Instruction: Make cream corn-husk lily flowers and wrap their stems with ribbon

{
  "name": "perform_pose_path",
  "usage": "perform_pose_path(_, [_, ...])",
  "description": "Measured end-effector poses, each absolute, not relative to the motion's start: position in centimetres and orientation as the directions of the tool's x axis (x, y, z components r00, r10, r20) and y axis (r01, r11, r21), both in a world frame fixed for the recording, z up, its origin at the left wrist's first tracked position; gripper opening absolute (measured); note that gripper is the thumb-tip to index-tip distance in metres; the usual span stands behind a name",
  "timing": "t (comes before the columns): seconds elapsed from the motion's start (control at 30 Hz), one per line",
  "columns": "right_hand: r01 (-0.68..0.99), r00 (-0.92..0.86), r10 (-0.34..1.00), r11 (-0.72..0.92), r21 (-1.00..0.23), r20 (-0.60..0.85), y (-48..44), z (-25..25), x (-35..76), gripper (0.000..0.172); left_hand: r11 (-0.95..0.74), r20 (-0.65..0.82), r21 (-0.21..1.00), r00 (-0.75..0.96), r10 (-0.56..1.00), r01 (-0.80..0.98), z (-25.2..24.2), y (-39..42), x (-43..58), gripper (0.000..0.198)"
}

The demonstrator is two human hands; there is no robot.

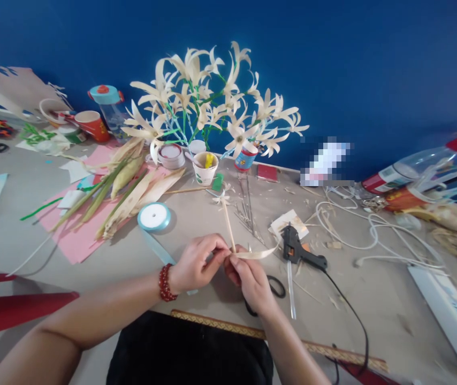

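Both hands meet above the table's front part. Between the pinched fingertips of my left hand (200, 263) and my right hand (252, 280) is a cream-coloured corn husk strip (256, 255), its free end curving to the right. A thin pale stick (227, 224) rises from the fingertips and leans away from me; small white petals or shavings show at its far end. Exactly how the fingers share the strip and stick is hidden. Black-handled scissors (276, 287) lie partly under my right hand. A roll of light blue ribbon (154, 216) is left of my hands.
A black glue gun (303, 251) with its cord lies to the right. Husk flowers (196, 101) stand at the back behind a paper cup (205, 170). Corn husks (122, 200) cover pink paper (71, 240) on the left. White cable (367, 214) and a power strip (449, 315) occupy the right.
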State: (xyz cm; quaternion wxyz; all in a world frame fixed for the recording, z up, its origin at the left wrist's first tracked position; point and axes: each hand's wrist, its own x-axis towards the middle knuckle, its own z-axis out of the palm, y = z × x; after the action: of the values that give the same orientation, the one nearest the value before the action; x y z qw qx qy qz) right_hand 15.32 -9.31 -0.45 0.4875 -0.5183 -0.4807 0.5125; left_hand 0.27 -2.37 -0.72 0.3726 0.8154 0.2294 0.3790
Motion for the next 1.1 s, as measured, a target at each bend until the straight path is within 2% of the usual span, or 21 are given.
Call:
perform_pose_path(0.13, [-0.024,0.033,0.998,-0.055,-0.998,-0.056,-9.3,-0.4,15.3,0.033,-0.581,0.428,0.81,0.596,0.679,0.081,-0.7,-2.5,0.4,0.006])
perform_pose_path(0.3, [-0.145,0.031,0.996,-0.076,-0.987,-0.081,-9.6,-0.9,15.5,0.027,-0.552,0.4,0.83,0.6,0.693,0.084,-0.6,-2.4,0.4,0.008])
perform_pose_path(0.43, [-0.025,0.099,0.993,-0.057,-0.998,-0.06,-9.5,-0.8,15.6,0.041,-0.469,0.313,0.879,0.632,0.709,0.09,-0.2,-2.2,0.4,0.01])
perform_pose_path(0.6, [0.068,0.128,0.992,-0.001,-0.998,0.008,-9.2,-0.8,15.7,0.043,-0.245,0.106,0.963,0.682,0.724,0.11,0.3,-1.6,0.6,0.026])
perform_pose_path(0.73, [-0.04,0.12,0.992,-0.027,-0.999,-0.031,-9.2,-0.8,15.7,0.044,-0.151,0.058,0.986,0.707,0.705,0.07,0.5,-1.4,0.7,0.025])
perform_pose_path(0.97, [-0.178,0.147,0.986,-0.055,-0.982,-0.082,-9.2,-0.9,15.5,0.043,-0.11,0.035,0.992,0.72,0.693,0.057,0.5,-1.5,0.5,0.02])
perform_pose_path(1.1, [-0.255,0.14,0.984,-0.073,-0.964,-0.111,-9.3,-1.3,15.7,0.041,0.004,0.004,1.0,0.738,0.675,-0.008,0.6,-1.6,0.6,0.019])
